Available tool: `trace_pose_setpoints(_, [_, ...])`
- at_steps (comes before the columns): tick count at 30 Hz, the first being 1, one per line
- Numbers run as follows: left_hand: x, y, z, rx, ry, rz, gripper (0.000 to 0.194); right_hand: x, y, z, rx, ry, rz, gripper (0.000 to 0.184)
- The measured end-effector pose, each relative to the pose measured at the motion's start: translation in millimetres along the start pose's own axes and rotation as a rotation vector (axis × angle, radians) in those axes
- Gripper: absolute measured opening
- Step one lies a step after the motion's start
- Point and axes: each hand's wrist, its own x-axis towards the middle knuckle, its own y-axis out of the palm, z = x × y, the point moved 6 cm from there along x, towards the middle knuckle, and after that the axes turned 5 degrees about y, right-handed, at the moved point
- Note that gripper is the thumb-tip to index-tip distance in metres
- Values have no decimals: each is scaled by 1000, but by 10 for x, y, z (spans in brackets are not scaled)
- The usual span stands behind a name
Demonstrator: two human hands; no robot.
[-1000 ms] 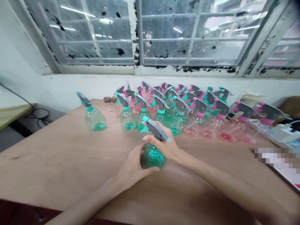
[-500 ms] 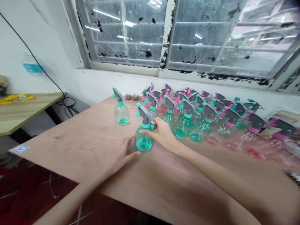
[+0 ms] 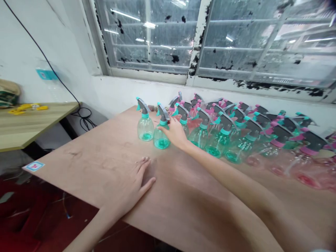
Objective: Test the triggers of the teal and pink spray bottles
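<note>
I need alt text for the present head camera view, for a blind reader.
A right hand grips a green spray bottle beside another green one on a wooden table. The left hand is open and holds nothing. Green and pink spray bottles crowd the right side, below a window with peeling paint.

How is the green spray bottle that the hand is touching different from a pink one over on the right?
The green bottle has a see-through green body and a turquoise neck ring; the pink bottle has a see-through pink body and a pink neck ring.
The right hand grips the green bottle near its neck, but no hand touches the pink bottle.
Both have grey spray heads and stand on the table.
</note>
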Motion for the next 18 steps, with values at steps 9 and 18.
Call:
trace_pose_setpoints(9, [5,46,-21,76,55,23,52,144,103,-44,4,22,-22,31])
trace_pose_setpoints(18, [6,-9,-70,27,58,37,51,-185,-340,-64,55,-61,-68,27])
